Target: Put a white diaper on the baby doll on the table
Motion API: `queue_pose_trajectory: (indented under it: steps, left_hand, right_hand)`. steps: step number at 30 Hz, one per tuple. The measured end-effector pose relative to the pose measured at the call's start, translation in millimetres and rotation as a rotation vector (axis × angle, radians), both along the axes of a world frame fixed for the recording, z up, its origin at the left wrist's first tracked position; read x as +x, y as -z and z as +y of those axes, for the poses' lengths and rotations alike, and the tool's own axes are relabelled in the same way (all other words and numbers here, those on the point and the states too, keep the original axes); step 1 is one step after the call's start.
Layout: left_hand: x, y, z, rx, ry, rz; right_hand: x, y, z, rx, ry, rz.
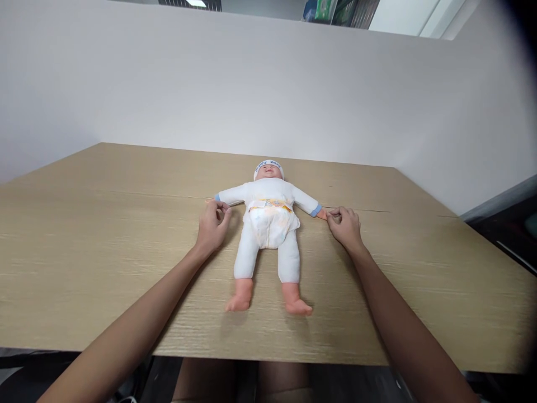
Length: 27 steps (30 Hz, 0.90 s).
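Note:
A baby doll point(268, 190) lies on its back with its arms spread out and its feet towards me. It wears a white suit with blue cuffs, a white headband with blue lettering, and a diaper point(272, 226) around its hips over the suit. My right hand point(344, 226) pinches the doll's small hand at the right, beyond the blue cuff. At the other side, my left hand point(213, 224) is closed in a loose pinch beside the doll's outstretched arm. Its curled fingers partly cover the doll's hand there, and I cannot make out what lies between their tips.
A wooden table point(104, 252) carries the doll, with thin seams running across it. Behind stands a pale partition wall point(235, 84). A dark object point(507, 224) rises at the right edge. My legs point(243, 380) are under the front edge.

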<state>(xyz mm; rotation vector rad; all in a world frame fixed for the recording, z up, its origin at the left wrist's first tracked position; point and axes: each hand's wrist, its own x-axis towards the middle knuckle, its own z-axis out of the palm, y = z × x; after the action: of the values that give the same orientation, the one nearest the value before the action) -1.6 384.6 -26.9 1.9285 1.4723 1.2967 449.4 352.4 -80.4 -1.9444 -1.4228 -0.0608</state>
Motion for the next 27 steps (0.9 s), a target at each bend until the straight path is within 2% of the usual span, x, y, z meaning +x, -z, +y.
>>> queue_pose_trajectory:
  steps: [9, 17, 27]
  left_hand:
    - [-1.1, -0.4, 1.0, -0.033, -0.002, -0.008]
    - [-1.9, 0.1, 1.8, -0.049, -0.008, -0.008]
    - [-1.0, -0.5, 2.6, -0.067, 0.001, -0.018]
  right_hand:
    - [0.9, 2.2, 5.5, -0.037, 0.004, 0.045]
    - [-0.3, 7.4, 7.3, -0.009, 0.013, 0.055]
    - [3.3, 1.9, 8.4, -0.041, -0.018, 0.053]
